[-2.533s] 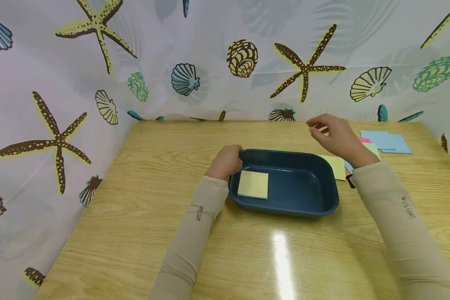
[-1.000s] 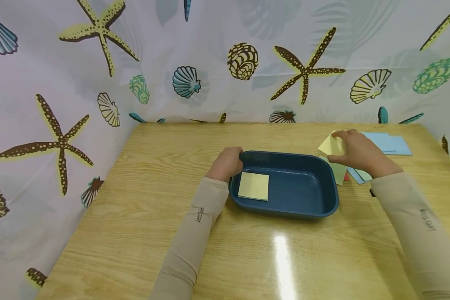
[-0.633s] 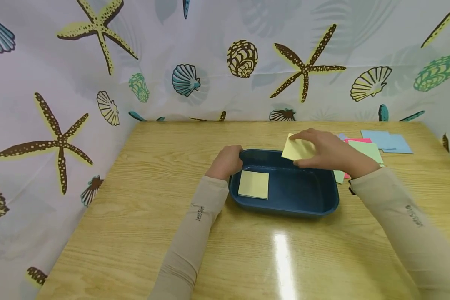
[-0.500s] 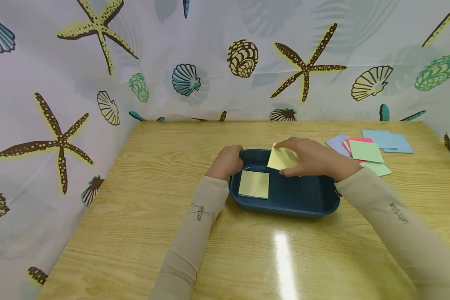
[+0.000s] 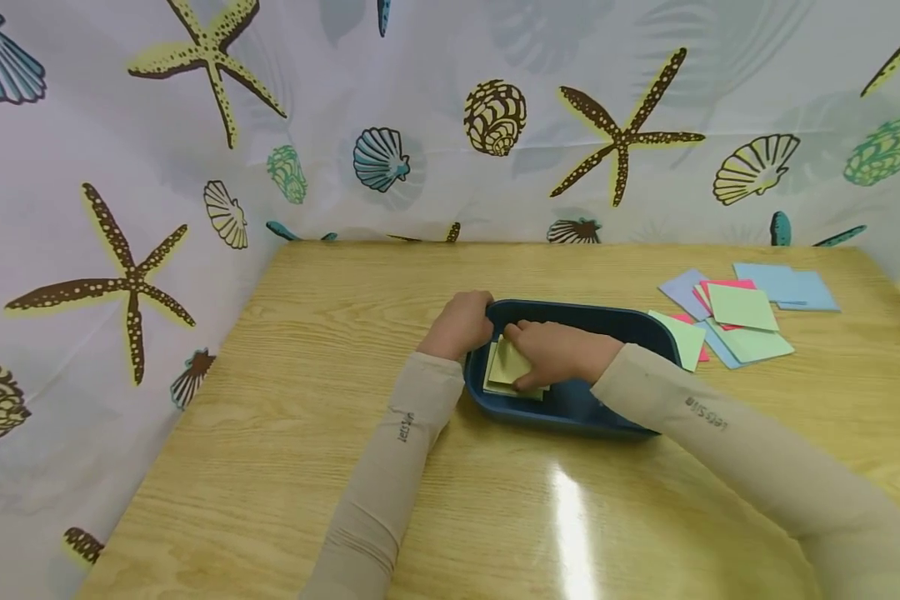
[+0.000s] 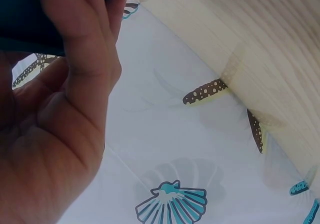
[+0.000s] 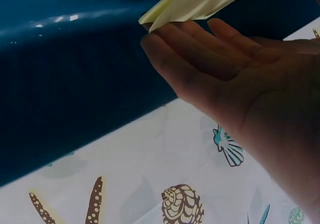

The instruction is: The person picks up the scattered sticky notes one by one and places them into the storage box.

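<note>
A dark blue plastic bin [image 5: 596, 316] stands on the wooden table. At its left end my left hand [image 5: 459, 325] grips the rim, and in the left wrist view the fingers curl over the bin's wall [image 6: 30, 39]. My right hand [image 5: 558, 354] is down inside the bin, pinching yellow sticky notes [image 5: 507, 363] between thumb and fingers. Those notes overlap a pale yellow stack [image 5: 492, 387] lying in the bin's left part. In the right wrist view, the held notes [image 7: 200, 4] fan apart slightly at the fingertips. My right forearm hides part of the bin's right side.
Right of the bin lie loose sticky notes: light green [image 5: 742, 307], lilac [image 5: 682, 289], pink and blue ones, several overlapping. Light blue notes [image 5: 813, 289] sit farther back right. A shell-and-starfish patterned cloth [image 5: 420, 200] hangs behind and left of the table.
My right hand has picked up yellow sticky notes from the right pile, carried them left over the bin and lowered them onto the stack inside. My left hand has stayed on the rim.
</note>
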